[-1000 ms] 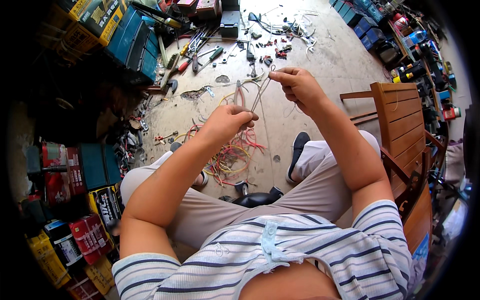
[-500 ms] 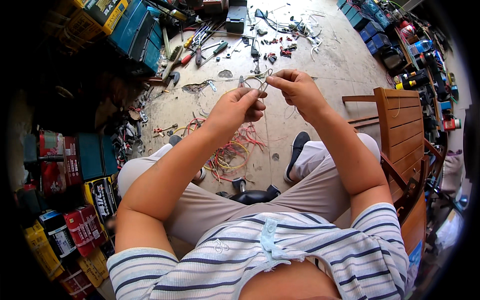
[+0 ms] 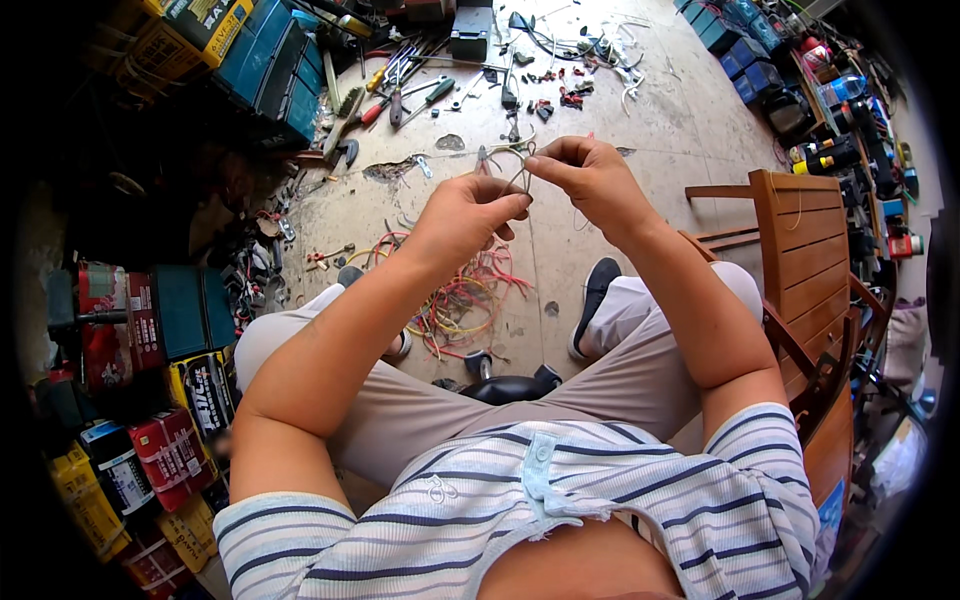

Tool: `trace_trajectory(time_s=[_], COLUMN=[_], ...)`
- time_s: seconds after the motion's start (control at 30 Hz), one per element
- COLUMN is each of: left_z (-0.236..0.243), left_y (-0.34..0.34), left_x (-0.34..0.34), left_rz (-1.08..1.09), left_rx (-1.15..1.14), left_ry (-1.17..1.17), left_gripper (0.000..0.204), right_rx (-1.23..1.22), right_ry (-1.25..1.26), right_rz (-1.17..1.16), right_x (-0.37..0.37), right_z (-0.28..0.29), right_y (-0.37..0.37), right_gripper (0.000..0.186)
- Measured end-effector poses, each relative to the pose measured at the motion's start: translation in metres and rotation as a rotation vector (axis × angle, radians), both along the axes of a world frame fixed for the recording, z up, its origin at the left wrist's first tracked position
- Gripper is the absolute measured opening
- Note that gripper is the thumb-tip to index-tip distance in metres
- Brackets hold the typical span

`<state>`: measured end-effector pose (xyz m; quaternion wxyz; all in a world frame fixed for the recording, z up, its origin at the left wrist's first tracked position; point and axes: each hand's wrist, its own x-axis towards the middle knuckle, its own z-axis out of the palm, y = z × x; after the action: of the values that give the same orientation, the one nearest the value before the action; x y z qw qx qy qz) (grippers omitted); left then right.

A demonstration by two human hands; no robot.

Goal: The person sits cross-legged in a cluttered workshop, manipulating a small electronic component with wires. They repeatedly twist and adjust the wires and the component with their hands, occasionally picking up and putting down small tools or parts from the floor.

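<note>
My left hand (image 3: 472,208) and my right hand (image 3: 592,182) are raised close together in front of me, above the floor. Between them runs a thin, pale wire (image 3: 518,180), bent into loops. Thumb and fingers of the left hand pinch it from below; those of the right grip it at the upper loop. The fingers hide part of the wire and its ends. On the floor below the left hand lies a tangle of red and yellow wires (image 3: 462,308).
Screwdrivers (image 3: 397,105), a brush (image 3: 347,112) and small scraps lie on the floor ahead. Stacked boxes (image 3: 165,445) stand at left. A wooden folding chair (image 3: 802,240) is close on my right, with crowded shelves (image 3: 835,125) beyond. A black stool seat (image 3: 503,389) shows between my legs.
My right hand has shifted slightly left. The left thumb has slid a little right and down along the wire, and both hands still grip it.
</note>
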<state>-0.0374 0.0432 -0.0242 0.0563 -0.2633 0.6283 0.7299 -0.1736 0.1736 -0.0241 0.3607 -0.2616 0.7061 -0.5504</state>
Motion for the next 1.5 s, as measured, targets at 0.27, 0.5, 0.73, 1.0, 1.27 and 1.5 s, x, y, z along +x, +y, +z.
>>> trace_trajectory(time_s=[0.27,0.5,0.73,1.0,1.27,1.5], left_z=[-0.006,-0.004,-0.003,-0.007,-0.006,-0.004], left_y=[-0.001,-0.001,0.001,-0.001,0.001,-0.002], left_x=[0.0,0.0,-0.001,-0.003,0.0,0.002], left_rz=[-0.057,-0.054,0.118,0.261,0.338,0.306], left_rx=[-0.014,0.022,0.172,0.263,0.31,0.272], left_ry=[0.001,-0.02,0.132,0.213,0.245,0.187], left_gripper=[0.024,0.023,0.017,0.014,0.016,0.017], right_rx=[0.024,0.02,0.031,-0.056,-0.042,0.017], right_ry=[-0.018,0.002,-0.014,0.135,0.351,0.359], right_rz=[0.015,0.026,0.038,0.088,0.078,0.072], right_x=[0.002,0.002,0.003,0.001,0.008,0.01], right_z=[0.001,0.004,0.004,-0.001,0.006,0.007], right_y=[0.0,0.0,0.0,0.002,-0.001,-0.002], right_gripper=[0.024,0.023,0.024,0.027,0.026,0.027])
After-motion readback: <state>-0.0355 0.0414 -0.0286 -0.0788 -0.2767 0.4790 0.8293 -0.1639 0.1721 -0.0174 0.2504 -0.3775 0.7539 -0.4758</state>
